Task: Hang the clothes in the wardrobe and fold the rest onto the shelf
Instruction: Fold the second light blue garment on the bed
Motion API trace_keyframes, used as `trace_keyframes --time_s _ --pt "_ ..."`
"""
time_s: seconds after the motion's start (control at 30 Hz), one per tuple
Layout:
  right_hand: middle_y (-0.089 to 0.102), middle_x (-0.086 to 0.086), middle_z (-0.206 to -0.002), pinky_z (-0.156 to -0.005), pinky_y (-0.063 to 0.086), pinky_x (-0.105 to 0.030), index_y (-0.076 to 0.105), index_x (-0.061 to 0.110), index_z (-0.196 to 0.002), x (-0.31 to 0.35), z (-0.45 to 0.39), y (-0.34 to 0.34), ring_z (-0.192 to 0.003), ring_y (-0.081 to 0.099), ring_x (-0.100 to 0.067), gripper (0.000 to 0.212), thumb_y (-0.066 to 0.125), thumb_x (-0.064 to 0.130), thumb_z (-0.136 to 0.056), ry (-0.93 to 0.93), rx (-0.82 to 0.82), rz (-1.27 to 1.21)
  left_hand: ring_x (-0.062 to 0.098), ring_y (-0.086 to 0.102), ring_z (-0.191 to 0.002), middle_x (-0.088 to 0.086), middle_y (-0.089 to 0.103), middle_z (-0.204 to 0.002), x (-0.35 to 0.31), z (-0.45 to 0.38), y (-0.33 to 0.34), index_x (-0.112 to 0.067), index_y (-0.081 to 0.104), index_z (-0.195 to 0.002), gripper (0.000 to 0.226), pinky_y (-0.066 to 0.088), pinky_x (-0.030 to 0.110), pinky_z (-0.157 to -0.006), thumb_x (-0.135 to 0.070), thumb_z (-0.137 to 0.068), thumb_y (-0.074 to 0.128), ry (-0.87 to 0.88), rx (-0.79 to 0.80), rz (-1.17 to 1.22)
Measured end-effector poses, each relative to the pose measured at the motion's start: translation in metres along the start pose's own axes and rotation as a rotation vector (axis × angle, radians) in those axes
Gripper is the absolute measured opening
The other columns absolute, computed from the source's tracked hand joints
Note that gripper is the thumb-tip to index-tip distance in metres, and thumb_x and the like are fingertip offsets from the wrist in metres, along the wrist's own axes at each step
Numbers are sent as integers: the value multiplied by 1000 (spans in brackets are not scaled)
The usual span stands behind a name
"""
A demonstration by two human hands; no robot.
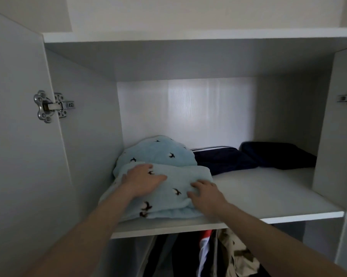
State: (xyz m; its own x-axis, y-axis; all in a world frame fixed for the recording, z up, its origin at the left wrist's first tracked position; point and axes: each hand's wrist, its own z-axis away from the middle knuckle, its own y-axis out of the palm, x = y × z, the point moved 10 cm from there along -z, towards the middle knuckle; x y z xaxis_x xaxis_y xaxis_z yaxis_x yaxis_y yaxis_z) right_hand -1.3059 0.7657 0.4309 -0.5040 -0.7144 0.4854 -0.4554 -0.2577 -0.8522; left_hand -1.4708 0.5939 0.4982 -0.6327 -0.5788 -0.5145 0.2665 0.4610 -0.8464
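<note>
I am watching the shelf (268, 192), where the light blue folded garment (158, 188) is sitting at the near left, its near edge reaching the shelf's lip; I judge a careless pull could be dragging it off, or a shove crowding the navy folded clothes (224, 158) behind. My left hand (144, 179) and right hand (205, 194) are lying open, flat on it, gripping nothing.
</note>
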Motion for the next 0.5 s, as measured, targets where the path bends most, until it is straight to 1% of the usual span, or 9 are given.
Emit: trace_keyframes --time_s 0.03,0.07,0.13,0.27,0.33,0.4,0.5 --pt "37 0 -160 -120 31 -42 48 29 -149 -1 0 5 -148 31 -25 55 48 55 -100 -12 -24 58 26 32 -149 -3 31 -165 0 3 20 -33 35 -156 95 18 52 -124 -84 -78 51 26 65 -119" --pt "38 1 -160 -120 31 -41 48 29 -149 -2 -2 7 -148 30 -24 55 45 55 -102 -26 -54 78 26 25 -152 -4 24 -168 3 4 33 -36 28 -158 94 11 56 -124 -87 -81 43 51 91 -220" --pt "41 1 -158 -120 30 -40 49 28 -149 -1 -7 8 -147 31 -24 54 43 55 -102 -48 -83 73 24 18 -154 -7 17 -170 16 0 43 -39 22 -160 91 4 58 -124 -89 -84 33 68 65 -258" --pt "46 -1 -154 -120 31 -38 53 27 -146 6 -14 15 -144 35 -25 54 42 56 -102 -71 -115 65 20 25 -152 -9 22 -168 35 -13 39 -41 26 -157 89 7 53 -125 -91 -83 29 103 -28 -238" --pt "48 -1 -153 -120 30 -36 55 27 -145 9 -12 18 -143 37 -25 60 36 61 -99 -77 -140 64 20 27 -151 -8 25 -167 37 -12 38 -41 29 -156 86 9 52 -126 -89 -85 27 130 -93 -259" --pt "45 -2 -156 -122 23 -33 53 27 -147 11 -7 17 -146 34 -24 66 33 65 -97 -86 -137 57 22 27 -151 -5 27 -167 35 -4 38 -38 31 -156 85 10 52 -126 -87 -87 21 161 -177 -302" --pt "31 -4 -164 -124 9 -29 44 24 -154 5 6 12 -153 20 -21 58 46 53 -104 -94 -89 -39 27 28 -151 2 30 -166 27 17 44 -28 34 -156 89 13 52 -126 -81 -89 11 213 -256 -358"
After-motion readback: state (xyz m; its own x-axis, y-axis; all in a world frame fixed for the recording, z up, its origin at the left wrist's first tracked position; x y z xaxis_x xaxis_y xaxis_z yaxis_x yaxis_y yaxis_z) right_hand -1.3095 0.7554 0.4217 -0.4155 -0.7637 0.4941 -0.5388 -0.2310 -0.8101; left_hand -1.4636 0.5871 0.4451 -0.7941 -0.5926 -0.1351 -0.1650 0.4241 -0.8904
